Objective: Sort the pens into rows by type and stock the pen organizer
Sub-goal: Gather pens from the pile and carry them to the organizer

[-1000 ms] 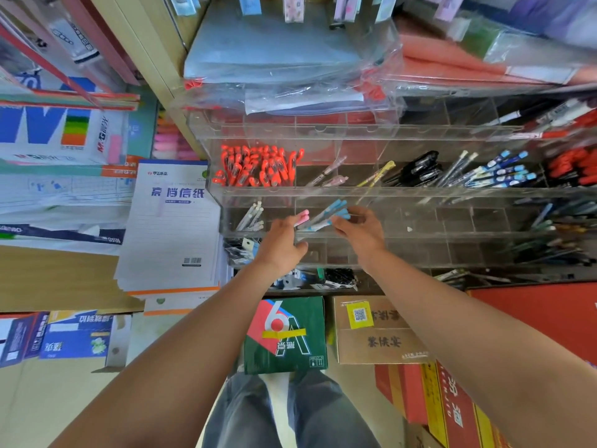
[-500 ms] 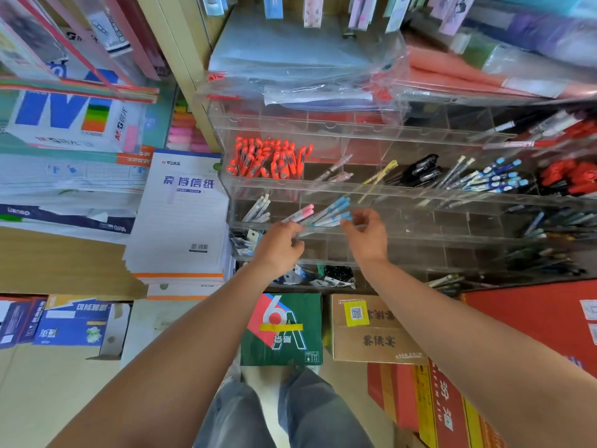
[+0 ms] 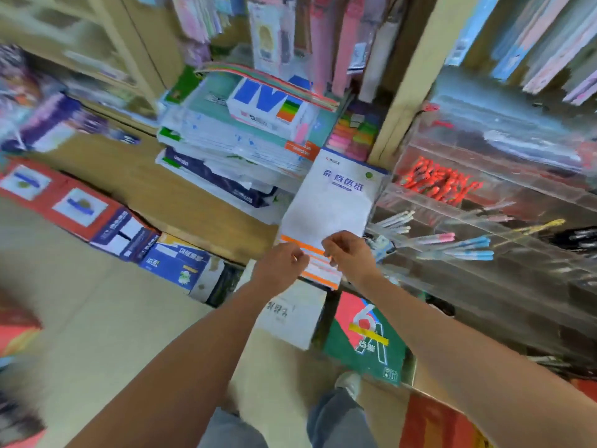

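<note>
Clear acrylic pen organizer (image 3: 504, 205): red pens (image 3: 436, 184) in top tier; white pens (image 3: 394, 219), pink-capped pens (image 3: 434, 239), blue-capped pens (image 3: 468, 248) in tier below, ends sticking out. L hand (image 3: 281, 266) & R hand (image 3: 349, 253): just left of organizer, over letter-paper pad (image 3: 332, 202), fingers curled; pinching anything or not, can't tell (blur). Green box (image 3: 365, 341): below organizer

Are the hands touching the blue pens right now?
No, the left hand and right hand are at the paper pad, apart from the blue pens lying in the organizer.
</note>
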A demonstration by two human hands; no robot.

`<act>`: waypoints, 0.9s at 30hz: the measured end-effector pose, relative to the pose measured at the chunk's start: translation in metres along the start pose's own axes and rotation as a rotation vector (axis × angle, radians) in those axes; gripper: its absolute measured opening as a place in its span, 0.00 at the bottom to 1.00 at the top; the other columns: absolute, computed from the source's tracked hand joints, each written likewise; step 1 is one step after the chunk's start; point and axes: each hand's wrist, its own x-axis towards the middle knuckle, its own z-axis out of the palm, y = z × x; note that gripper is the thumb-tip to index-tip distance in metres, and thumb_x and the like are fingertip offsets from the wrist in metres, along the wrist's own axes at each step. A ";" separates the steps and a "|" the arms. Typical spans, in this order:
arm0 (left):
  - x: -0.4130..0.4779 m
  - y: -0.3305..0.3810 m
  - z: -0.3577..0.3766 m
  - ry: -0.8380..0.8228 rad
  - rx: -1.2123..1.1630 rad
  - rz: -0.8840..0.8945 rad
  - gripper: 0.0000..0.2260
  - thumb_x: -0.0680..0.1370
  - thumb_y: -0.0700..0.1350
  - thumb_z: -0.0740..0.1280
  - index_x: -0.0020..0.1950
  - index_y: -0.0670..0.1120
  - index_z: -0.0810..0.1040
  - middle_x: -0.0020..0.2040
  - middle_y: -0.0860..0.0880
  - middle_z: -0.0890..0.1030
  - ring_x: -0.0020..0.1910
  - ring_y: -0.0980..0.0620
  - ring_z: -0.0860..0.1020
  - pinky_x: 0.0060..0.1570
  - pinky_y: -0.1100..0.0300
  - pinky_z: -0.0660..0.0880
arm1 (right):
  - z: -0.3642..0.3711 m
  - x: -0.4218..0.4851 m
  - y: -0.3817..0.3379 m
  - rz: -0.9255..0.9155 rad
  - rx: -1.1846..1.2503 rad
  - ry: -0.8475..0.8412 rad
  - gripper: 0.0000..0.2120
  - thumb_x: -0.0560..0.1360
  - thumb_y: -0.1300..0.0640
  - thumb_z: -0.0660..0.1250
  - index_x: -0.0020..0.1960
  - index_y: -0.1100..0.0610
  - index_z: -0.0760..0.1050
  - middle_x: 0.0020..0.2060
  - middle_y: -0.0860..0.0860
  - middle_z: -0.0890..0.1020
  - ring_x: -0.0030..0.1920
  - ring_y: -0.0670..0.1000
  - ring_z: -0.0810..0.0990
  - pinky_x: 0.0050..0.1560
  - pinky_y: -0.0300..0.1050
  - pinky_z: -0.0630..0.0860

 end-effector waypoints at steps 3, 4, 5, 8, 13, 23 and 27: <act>-0.026 -0.074 -0.061 0.028 0.016 -0.074 0.13 0.79 0.51 0.61 0.50 0.42 0.78 0.47 0.43 0.81 0.49 0.44 0.79 0.50 0.51 0.73 | 0.088 -0.003 -0.032 -0.038 -0.040 -0.061 0.07 0.77 0.61 0.66 0.39 0.56 0.76 0.30 0.50 0.79 0.26 0.45 0.74 0.31 0.40 0.71; -0.034 -0.100 -0.081 0.034 0.030 -0.099 0.13 0.79 0.51 0.60 0.51 0.42 0.78 0.48 0.43 0.81 0.49 0.44 0.78 0.51 0.51 0.73 | 0.119 -0.004 -0.042 -0.042 -0.046 -0.079 0.06 0.77 0.61 0.66 0.41 0.59 0.77 0.31 0.52 0.79 0.28 0.47 0.74 0.31 0.39 0.71; -0.042 -0.124 -0.102 0.040 0.041 -0.126 0.13 0.80 0.51 0.60 0.52 0.42 0.77 0.48 0.43 0.81 0.49 0.45 0.78 0.51 0.52 0.73 | 0.150 -0.005 -0.054 -0.045 -0.051 -0.099 0.06 0.77 0.60 0.66 0.42 0.62 0.77 0.31 0.53 0.78 0.29 0.48 0.74 0.32 0.39 0.70; -0.063 -0.199 -0.158 0.089 0.040 -0.204 0.11 0.78 0.49 0.60 0.49 0.44 0.78 0.48 0.45 0.81 0.50 0.45 0.78 0.48 0.55 0.72 | 0.243 -0.005 -0.084 -0.042 -0.073 -0.170 0.06 0.76 0.58 0.65 0.41 0.56 0.76 0.29 0.49 0.77 0.30 0.48 0.73 0.36 0.44 0.69; -0.091 -0.301 -0.237 0.151 0.013 -0.258 0.10 0.80 0.46 0.60 0.53 0.44 0.78 0.52 0.45 0.81 0.54 0.45 0.77 0.49 0.58 0.70 | 0.367 -0.007 -0.130 -0.013 -0.115 -0.316 0.07 0.76 0.60 0.64 0.40 0.52 0.76 0.30 0.49 0.79 0.29 0.47 0.75 0.34 0.43 0.71; -0.032 -0.439 -0.356 0.217 -0.080 -0.350 0.08 0.78 0.47 0.62 0.53 0.47 0.77 0.53 0.47 0.81 0.54 0.47 0.77 0.49 0.60 0.70 | 0.540 0.084 -0.190 0.034 -0.292 -0.509 0.08 0.77 0.62 0.63 0.40 0.53 0.75 0.33 0.50 0.79 0.29 0.45 0.75 0.30 0.36 0.71; 0.024 -0.492 -0.405 0.149 -0.006 -0.346 0.15 0.78 0.50 0.62 0.61 0.45 0.75 0.59 0.45 0.78 0.60 0.46 0.74 0.59 0.55 0.70 | 0.596 0.153 -0.210 0.011 -0.420 -0.576 0.07 0.78 0.61 0.61 0.43 0.60 0.74 0.37 0.51 0.77 0.35 0.49 0.74 0.35 0.33 0.70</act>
